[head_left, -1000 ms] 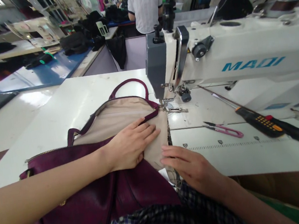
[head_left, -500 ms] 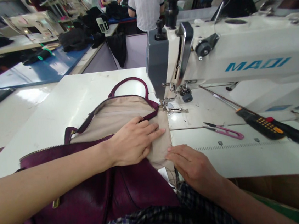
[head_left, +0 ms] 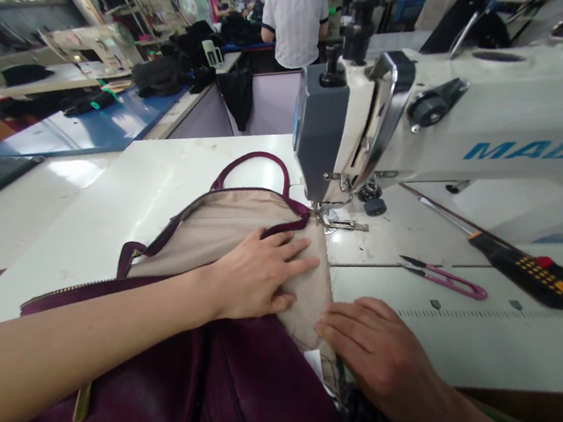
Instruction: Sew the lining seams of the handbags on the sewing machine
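Note:
A maroon handbag point(head_left: 149, 386) lies on the sewing table, its beige lining point(head_left: 301, 303) pulled out flat toward the sewing machine point(head_left: 343, 130). My left hand point(head_left: 262, 273) rests on that lining, fingers spread and pressing it down. At the raw right edge, my right hand point(head_left: 370, 336) pinches the lining between thumb and fingers; the thumb is mostly hidden. The far corner of the lining sits at the presser foot point(head_left: 319, 214). A maroon handle point(head_left: 256, 156) loops up behind the bag, and a white label point(head_left: 313, 363) shows near my right hand.
Right of the lining lie pink thread snips point(head_left: 447, 281) and a black-and-orange screwdriver point(head_left: 524, 273), with another dark-handled tool beside it. A printed ruler scale point(head_left: 473, 311) runs along the table. Behind, a person in a white shirt point(head_left: 296, 18) stands facing away.
The camera view has shifted, so the machine appears farther right and lower. My left hand's fingers are spread wider on the lining; my right hand stays at its edge.

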A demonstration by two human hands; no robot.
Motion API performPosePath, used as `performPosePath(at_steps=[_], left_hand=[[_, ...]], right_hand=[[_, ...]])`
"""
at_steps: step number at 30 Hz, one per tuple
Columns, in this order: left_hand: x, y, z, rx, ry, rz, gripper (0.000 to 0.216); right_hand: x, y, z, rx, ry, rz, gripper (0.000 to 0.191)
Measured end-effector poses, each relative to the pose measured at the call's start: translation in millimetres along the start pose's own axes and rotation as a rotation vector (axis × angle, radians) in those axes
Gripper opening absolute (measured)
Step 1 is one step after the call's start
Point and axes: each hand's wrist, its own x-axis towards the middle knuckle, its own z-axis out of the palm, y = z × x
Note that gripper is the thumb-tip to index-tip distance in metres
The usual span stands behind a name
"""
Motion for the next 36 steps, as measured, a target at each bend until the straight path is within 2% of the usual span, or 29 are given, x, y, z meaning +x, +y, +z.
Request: performPosePath(at_steps=[9, 15, 23, 27, 29, 31, 32, 33, 35, 36], left_hand=[[17.2, -11.9, -2.1, -0.029, -0.024, -0.003, 0.062], [30.6, -40.8, -2.6, -0.035, -0.037, 0.061, 0.059], [52.9, -76.6, -3.2, -0.058, -0.016, 0.143, 0.051], [52.1, -91.9, -22.7, -0.141, -0.013, 0.083, 0.043], [37.5, -78.4, -38.8, -0.119, -0.047, 0.048, 0.032], [13.2, -43.8, -48.7, -0.060, -0.111, 0.067, 0.037], [-0.8, -20.5, -49.2, -0.047, -0.189, 0.114, 0.042], [-14.6, 4.5, -46.5, -0.035, -0.202, 0.138, 0.039], [-36.8, 50.7, -35.2, -0.042, -0.161, 0.117, 0.019], [-43.4, 68.4, -29.2, -0.078, -0.207, 0.122, 0.016]], right_hand=[[7.3, 12.4, 3.3, -0.013, -0.018, -0.029, 0.043], [21.3, 33.9, 4.9, -0.029, -0.029, -0.073, 0.043], [39.3, 68.0, 9.6, -0.030, -0.001, -0.063, 0.030], [41.9, 81.5, 15.3, -0.025, 0.020, -0.029, 0.028], [42.4, 84.9, 18.2, -0.034, 0.029, -0.010, 0.027], [43.6, 86.4, 20.8, -0.028, 0.033, 0.009, 0.026], [44.4, 86.8, 21.6, -0.017, 0.038, 0.013, 0.025], [45.3, 86.9, 22.0, 0.001, 0.042, 0.014, 0.024], [46.1, 86.0, 20.6, 0.049, 0.037, 0.028, 0.022], [45.3, 84.7, 18.7, 0.076, 0.032, 0.034, 0.022]])
